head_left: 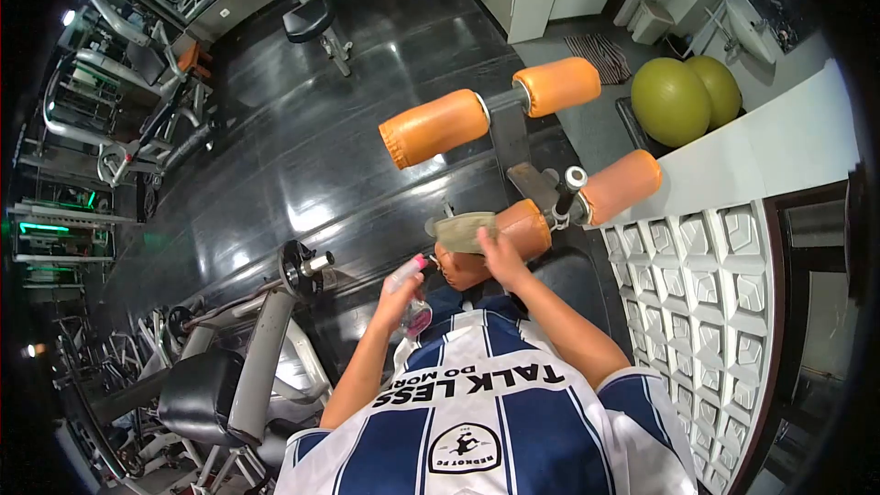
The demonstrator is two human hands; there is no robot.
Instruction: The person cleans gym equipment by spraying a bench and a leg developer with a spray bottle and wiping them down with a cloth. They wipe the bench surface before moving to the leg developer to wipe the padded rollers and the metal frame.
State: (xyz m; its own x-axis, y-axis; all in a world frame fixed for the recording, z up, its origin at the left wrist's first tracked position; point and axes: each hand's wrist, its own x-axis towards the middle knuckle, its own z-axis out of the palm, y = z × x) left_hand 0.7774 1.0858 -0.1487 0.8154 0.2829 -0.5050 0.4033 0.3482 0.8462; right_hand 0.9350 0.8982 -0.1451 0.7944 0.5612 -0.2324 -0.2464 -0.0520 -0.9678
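My left hand [401,301] is wrapped round a clear spray bottle [417,313] with a pink nozzle, in front of my shirt. A greenish cloth [464,232], slightly blurred, is in my right hand [500,255], over the nearest orange padded roller [525,227]. Part of that roller is hidden behind the cloth and hand. Farther off are two more orange rollers [435,128] [559,87] on a metal bar, and another orange roller [623,187] lies to the right, beside a metal post end [575,178].
A weight bench [203,394] and a barbell plate [298,271] stand at the left. A small black seat [309,20] is on the dark floor ahead. Green exercise balls [670,102] rest at the right, beyond a white patterned wall [698,302].
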